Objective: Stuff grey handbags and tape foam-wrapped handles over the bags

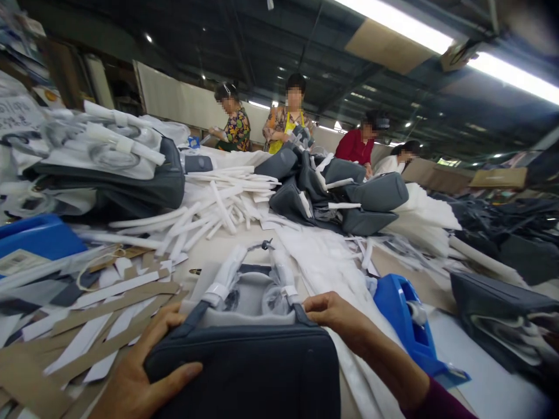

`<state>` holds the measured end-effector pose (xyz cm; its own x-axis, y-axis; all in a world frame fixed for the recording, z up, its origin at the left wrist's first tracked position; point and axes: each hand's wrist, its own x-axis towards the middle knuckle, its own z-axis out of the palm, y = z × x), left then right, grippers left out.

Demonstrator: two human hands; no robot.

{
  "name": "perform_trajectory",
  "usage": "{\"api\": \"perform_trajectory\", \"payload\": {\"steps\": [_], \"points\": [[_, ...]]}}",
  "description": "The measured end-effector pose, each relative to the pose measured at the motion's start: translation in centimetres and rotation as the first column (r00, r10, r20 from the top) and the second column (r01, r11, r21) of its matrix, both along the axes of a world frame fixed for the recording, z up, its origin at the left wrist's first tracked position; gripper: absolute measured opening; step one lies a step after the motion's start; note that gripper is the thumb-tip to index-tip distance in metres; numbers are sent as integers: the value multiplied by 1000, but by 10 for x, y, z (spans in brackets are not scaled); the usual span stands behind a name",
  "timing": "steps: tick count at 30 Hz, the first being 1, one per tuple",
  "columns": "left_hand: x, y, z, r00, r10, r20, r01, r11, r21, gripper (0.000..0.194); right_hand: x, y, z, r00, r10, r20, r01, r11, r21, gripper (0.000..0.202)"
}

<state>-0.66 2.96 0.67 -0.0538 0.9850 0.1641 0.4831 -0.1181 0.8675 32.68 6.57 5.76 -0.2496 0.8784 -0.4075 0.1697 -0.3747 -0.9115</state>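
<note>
dark bag [262,372] toward near edge of tabletop [213,247]. left hand [144,355] pinches its side: keep steady. right hand [336,314] at strap base [301,315]; pinch: cannot tell.

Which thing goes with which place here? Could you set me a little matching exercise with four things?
Things
1. Left hand
2. Right hand
3. White tubes
4. Yellow apron

Places
A. On a person across the table
B. By the base of a wrapped handle
C. Heaped beyond the nearest dark bag
D. Around that bag's side

Pairs: 1-D, 2-B, 3-C, 4-A
</note>
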Motion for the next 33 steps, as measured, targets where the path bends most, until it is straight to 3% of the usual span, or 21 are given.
{"api": "perform_trajectory", "payload": {"steps": [5,10,15,24,29,33], "points": [[7,-4,12,996,-13,91,16,999,-33,44,-12,-21,-17,933,-239,-269,216,970,-113,24],[7,-6,19,988,-128,87,129,992,-1,33,-18,-32,-36,850,-294,-436,269,956,-120,26],[7,-7,23,993,-110,29,108,991,78,28,-13,-34,-46,854,-242,-461,242,968,-60,27],[13,-10,27,990,-77,117,82,996,-38,29,-8,-44,-51,850,-241,-469,240,969,-63,28],[13,-11,20,984,15,176,2,995,-97,47,-11,-51,-52,836,-295,-463,291,953,-80,29],[13,-9,20,942,-70,327,110,988,-106,66,-10,-55,-37,915,-286,-283,304,952,22,35]]}}
